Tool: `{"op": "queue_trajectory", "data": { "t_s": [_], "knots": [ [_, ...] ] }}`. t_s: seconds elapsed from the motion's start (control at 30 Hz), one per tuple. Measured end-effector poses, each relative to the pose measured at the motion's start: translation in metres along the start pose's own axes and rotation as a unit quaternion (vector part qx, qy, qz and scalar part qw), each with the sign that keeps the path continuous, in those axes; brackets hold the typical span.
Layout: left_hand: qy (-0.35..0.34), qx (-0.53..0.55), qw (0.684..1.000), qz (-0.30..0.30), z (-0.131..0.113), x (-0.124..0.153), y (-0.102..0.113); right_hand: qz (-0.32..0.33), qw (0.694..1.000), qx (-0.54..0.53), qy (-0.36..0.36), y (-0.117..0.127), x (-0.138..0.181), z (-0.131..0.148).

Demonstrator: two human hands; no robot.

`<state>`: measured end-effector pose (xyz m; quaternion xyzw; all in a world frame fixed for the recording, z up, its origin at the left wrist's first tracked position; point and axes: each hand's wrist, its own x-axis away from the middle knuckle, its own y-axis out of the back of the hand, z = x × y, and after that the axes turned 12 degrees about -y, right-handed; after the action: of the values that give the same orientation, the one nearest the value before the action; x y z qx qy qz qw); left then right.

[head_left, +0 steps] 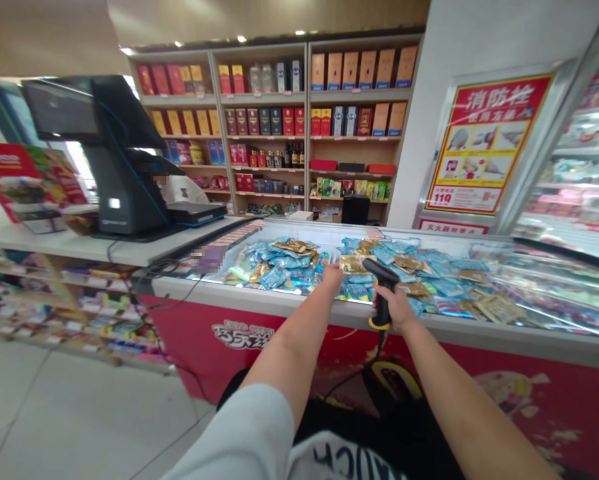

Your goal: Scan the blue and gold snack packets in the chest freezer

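My right hand (396, 308) is closed around the grip of a black barcode scanner (382, 280) with a yellow base, aimed over the top of a chest freezer (289, 303). My left hand (333, 276) reaches onto the freezer lid and pinches a gold snack packet (352, 264). Several blue and gold packets (284, 260) lie scattered across the glass lid. The scanner's cable hangs down in front of the red freezer panel.
A black point-of-sale terminal (114, 157) stands on the white counter (54, 243) at left, with cables trailing down. Shelves of boxed goods (279, 120) fill the back wall. A red fire-hydrant sign (484, 143) is at right, beside a glass-door cooler (579, 160).
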<state>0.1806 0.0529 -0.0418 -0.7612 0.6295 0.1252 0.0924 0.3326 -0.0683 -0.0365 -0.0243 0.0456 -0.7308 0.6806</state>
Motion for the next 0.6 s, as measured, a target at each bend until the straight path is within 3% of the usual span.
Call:
{"op": "queue_trajectory", "data": {
  "t_s": [0.33,0.6],
  "knots": [
    [0.011,0.133,0.987,-0.085,-0.006,0.009,0.026,0.040,0.998,0.037,-0.016,-0.004,0.002,0.002],
    [-0.011,0.189,0.976,-0.105,-0.003,0.008,0.044,0.040,0.998,0.027,-0.027,-0.008,-0.007,0.001]
  ]
}}
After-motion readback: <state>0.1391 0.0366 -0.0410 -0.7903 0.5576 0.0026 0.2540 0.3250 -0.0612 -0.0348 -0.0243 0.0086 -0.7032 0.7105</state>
